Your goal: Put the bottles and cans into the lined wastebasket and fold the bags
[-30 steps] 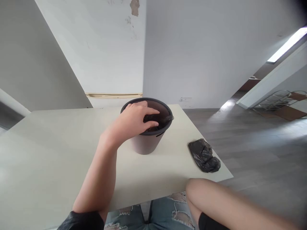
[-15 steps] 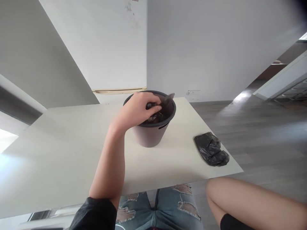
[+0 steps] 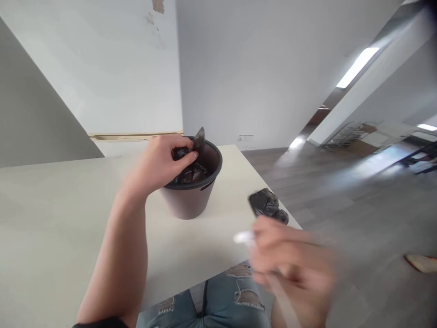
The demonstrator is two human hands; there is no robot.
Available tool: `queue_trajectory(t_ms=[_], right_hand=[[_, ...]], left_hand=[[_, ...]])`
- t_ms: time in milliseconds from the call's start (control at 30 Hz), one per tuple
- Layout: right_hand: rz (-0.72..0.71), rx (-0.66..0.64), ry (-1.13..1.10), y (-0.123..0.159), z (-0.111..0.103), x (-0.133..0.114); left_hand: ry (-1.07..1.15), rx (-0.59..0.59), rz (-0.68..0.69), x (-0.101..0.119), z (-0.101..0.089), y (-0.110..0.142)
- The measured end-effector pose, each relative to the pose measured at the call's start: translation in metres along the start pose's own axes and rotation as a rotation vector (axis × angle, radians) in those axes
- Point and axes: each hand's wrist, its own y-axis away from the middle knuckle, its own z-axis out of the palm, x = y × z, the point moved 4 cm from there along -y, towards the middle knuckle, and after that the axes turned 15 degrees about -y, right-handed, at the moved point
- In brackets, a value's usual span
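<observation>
My left hand is closed over the near-left rim of a grey-brown bucket. It pinches a dark plastic bag, whose gathered tip sticks up past the thumb. More of the crumpled dark plastic lies inside the bucket. Blurred by motion, my right hand is in front of the table's near right edge. A thin white strip is gripped in its fingers, one end poking out to the left and the rest hanging below. What the strip is exactly I cannot make out.
Near the right edge of the white table lies a crumpled black plastic bag, partly behind my right hand. A wall stands behind the table. Grey floor stretches to the right, with racks farther off.
My right hand has come up from the lower right with the white strip. The view has turned to the right. My left hand still holds the bag at the bucket, its tip now more upright.
</observation>
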Motion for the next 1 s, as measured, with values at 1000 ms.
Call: queue_trajectory(t_ms=[1000], right_hand=[[-0.126, 0.332, 0.140, -0.114, 0.004, -0.001]], left_hand=[[0.163, 0.164, -0.097, 0.002, -0.013, 0.002]])
